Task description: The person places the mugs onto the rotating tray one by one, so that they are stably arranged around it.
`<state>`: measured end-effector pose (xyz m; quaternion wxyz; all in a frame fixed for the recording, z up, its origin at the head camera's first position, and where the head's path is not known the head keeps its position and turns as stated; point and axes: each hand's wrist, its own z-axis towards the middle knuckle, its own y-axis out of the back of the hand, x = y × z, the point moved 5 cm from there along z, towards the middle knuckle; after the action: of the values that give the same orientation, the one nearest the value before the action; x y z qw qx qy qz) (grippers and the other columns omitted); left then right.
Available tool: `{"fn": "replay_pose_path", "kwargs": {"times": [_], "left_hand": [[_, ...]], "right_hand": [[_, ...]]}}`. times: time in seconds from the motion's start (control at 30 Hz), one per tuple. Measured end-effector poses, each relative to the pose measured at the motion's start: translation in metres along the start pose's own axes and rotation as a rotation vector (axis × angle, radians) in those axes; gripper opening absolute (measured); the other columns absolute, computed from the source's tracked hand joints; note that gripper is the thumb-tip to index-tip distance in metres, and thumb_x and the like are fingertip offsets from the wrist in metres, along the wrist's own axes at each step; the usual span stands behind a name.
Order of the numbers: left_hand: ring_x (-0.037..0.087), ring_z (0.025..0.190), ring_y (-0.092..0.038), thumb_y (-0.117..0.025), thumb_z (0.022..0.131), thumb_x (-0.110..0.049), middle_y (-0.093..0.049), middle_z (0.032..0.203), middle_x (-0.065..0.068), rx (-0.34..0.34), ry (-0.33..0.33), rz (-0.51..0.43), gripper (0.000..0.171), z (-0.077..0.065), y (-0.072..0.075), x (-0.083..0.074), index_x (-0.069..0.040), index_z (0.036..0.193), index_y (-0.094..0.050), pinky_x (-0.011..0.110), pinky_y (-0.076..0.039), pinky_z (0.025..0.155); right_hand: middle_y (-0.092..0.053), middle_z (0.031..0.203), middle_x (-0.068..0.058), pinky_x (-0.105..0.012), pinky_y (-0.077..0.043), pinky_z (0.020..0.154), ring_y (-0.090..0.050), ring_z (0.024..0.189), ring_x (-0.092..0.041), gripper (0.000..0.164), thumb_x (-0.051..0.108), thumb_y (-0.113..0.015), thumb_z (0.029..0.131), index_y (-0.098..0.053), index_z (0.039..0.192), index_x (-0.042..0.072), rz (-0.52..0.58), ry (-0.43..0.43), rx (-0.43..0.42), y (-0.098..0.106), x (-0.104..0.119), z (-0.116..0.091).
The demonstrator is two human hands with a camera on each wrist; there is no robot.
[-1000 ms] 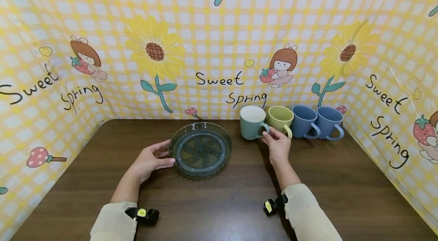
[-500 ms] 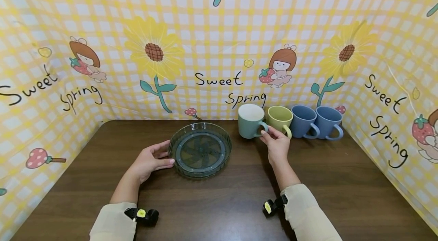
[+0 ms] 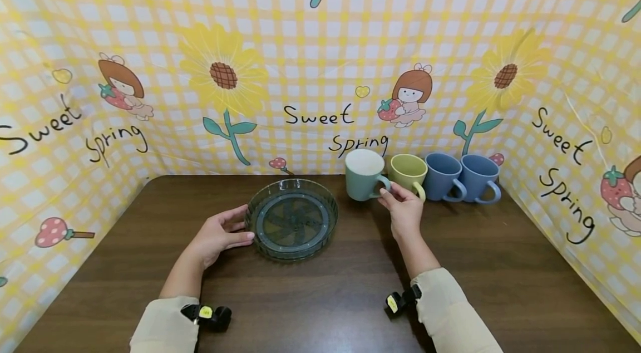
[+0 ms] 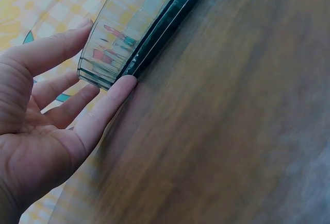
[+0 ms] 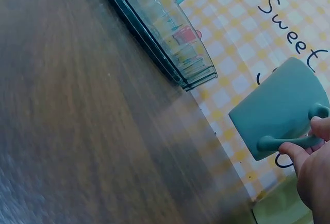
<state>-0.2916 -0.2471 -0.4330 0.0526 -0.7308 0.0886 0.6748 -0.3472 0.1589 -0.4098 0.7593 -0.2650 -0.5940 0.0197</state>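
Note:
My right hand [image 3: 407, 212] pinches the handle of a teal mug [image 3: 361, 179] with a white inside, upright. In the right wrist view the mug [image 5: 283, 105] shows against the checked cloth, raised off the table. Left of it lies a round, clear dark-green tray [image 3: 295, 251] with ribbed sides and a swirl pattern in its base. My left hand [image 3: 220, 237] is at the tray's left side, fingers fairly straight. In the left wrist view its thumb touches the bottom edge of the tray [image 4: 170, 26], while the fingers reach up the rim.
A yellow-green mug [image 3: 408, 169] stands just right of the teal one, close to my right fingers. Two blue mugs [image 3: 443, 175] stand beyond it, handles toward the front right. Yellow checked cloth [image 3: 310, 63] walls the brown wooden table [image 3: 300, 308] at back and sides.
The teal mug has risen and shifted slightly left in my right hand, away from the yellow-green mug. My left hand and the tray have stayed in place.

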Motion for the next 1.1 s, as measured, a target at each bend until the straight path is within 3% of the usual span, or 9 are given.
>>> {"fn": "replay_pose_path", "kwargs": {"times": [0.4,1.1], "left_hand": [[0.043,0.139,-0.023,-0.076,0.082,0.002,-0.02,0.158,0.021,0.003,0.007,0.002,0.086,0.0,0.0,0.001,0.0,0.153,-0.026,0.036,-0.057,0.087],[0.042,0.139,-0.025,-0.075,0.082,0.004,-0.021,0.158,0.02,-0.005,0.01,-0.012,0.085,-0.001,0.0,-0.001,0.001,0.152,-0.027,0.036,-0.057,0.087]], "right_hand": [[-0.069,0.078,-0.003,-0.027,-0.061,0.063,-0.065,0.07,-0.01,0.028,-0.019,-0.067,0.081,-0.066,0.109,-0.014,0.034,0.003,0.019,-0.011,0.007,-0.008],[-0.07,0.08,-0.007,-0.03,-0.061,0.065,-0.066,0.071,-0.011,0.025,-0.018,-0.067,0.082,-0.067,0.107,-0.015,0.056,0.005,0.076,-0.03,0.016,-0.016]]}}
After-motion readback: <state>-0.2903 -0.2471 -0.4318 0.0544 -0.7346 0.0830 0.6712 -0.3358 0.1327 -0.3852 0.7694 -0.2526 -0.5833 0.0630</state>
